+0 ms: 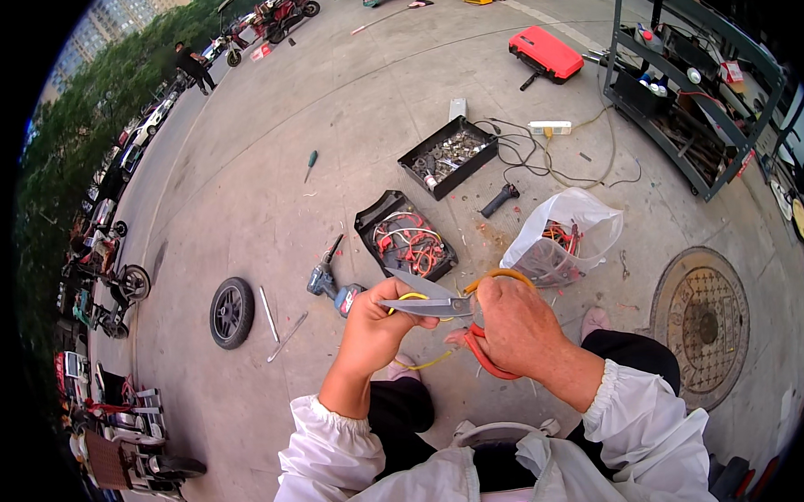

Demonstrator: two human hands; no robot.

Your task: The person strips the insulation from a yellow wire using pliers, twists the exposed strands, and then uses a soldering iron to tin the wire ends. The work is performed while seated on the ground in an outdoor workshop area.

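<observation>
My right hand [521,322] is closed around the orange and red handles of a large pair of scissors [439,308]. The blades are spread apart and point left, overlapping my left hand in the view. A thin yellow wire [411,297] shows at the fingers of my left hand [374,324], which are closed on it; a length of similar yellow wire [434,363] hangs below, between the hands. Exactly how the wire lies against the blades is hard to make out. Just beyond my hands sits a black tray [365,219] of red and white wires.
Past the wire tray are a black box of metal parts [441,195] and a black cylindrical grip [499,201]. A cordless drill [323,276] and small wheel [232,313] lie left. To the right are a white plastic bag [600,213], manhole cover [701,329] and shelf cart [673,140].
</observation>
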